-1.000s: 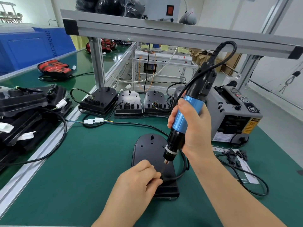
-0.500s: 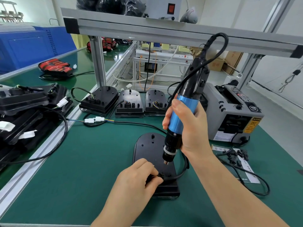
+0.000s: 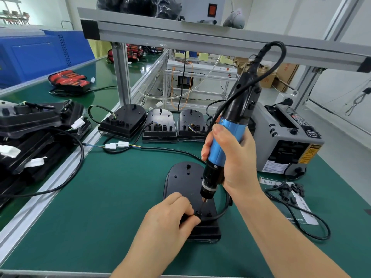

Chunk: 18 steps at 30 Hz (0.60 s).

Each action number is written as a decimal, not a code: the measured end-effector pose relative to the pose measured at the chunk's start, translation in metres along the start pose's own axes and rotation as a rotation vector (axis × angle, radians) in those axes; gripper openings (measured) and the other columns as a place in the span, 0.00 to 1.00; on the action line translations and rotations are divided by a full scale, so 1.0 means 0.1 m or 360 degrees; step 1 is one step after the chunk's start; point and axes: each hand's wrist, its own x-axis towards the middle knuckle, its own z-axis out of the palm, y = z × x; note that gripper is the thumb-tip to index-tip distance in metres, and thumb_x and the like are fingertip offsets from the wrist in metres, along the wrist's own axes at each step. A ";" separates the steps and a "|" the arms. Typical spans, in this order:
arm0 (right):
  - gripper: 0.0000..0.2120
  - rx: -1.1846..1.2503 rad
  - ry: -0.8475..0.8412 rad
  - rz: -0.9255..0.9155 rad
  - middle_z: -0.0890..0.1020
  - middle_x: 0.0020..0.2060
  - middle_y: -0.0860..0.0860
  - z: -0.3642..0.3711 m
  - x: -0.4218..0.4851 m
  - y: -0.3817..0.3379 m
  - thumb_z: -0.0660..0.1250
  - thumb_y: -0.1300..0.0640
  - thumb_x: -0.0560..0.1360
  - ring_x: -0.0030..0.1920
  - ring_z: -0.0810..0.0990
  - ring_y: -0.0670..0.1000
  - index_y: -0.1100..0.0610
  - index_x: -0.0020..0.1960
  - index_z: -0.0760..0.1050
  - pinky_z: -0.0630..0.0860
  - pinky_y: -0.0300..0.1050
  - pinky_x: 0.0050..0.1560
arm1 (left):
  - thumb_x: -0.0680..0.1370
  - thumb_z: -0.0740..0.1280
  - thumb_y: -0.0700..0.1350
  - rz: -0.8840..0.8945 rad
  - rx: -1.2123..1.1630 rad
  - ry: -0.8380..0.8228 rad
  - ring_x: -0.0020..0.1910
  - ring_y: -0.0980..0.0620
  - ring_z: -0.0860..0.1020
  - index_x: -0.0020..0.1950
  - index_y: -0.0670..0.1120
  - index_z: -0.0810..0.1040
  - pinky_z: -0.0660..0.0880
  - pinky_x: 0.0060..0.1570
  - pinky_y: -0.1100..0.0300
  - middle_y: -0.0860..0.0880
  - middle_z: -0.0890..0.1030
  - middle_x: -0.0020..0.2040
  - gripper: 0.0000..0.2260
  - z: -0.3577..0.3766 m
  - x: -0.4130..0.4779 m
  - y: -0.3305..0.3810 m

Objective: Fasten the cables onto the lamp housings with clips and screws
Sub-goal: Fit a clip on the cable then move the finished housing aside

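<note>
While your left hand (image 3: 170, 215) pinches the clip (image 3: 198, 214) and cable (image 3: 224, 209) against the near end of the lamp housing (image 3: 184, 183), which lies flat on the counter (image 3: 100, 197) before you, your right hand (image 3: 234, 157) is wrapped fully round the electric screwdriver (image 3: 226, 141), bit tip at the clip. Housing judged rigid, light plastic, liable to slide: press down at its near edge. Cable judged pliant and springy: pinch it close beside the clip.
</note>
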 end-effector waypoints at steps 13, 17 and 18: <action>0.05 -0.0039 -0.0016 -0.0043 0.77 0.32 0.52 0.03 -0.02 -0.02 0.70 0.53 0.69 0.28 0.76 0.52 0.49 0.42 0.75 0.74 0.45 0.32 | 0.66 0.66 0.67 -0.0127 0.0025 -0.0089 0.48 0.64 0.72 0.49 0.59 0.76 0.68 0.46 0.72 0.61 0.73 0.45 0.16 0.02 0.04 0.02; 0.05 -0.0077 -0.0023 -0.0049 0.77 0.31 0.52 0.07 -0.02 -0.02 0.70 0.53 0.69 0.27 0.76 0.52 0.48 0.41 0.74 0.75 0.45 0.31 | 0.70 0.66 0.64 -0.0154 0.0099 -0.0049 0.44 0.60 0.72 0.57 0.57 0.79 0.68 0.43 0.70 0.59 0.71 0.46 0.19 0.09 0.05 0.09; 0.05 -0.0085 -0.0025 -0.0049 0.76 0.31 0.52 0.08 -0.02 -0.03 0.70 0.53 0.69 0.27 0.75 0.52 0.48 0.40 0.74 0.74 0.45 0.31 | 0.71 0.66 0.63 -0.0159 0.0112 -0.0045 0.42 0.60 0.72 0.56 0.57 0.80 0.67 0.42 0.71 0.59 0.70 0.46 0.18 0.10 0.06 0.09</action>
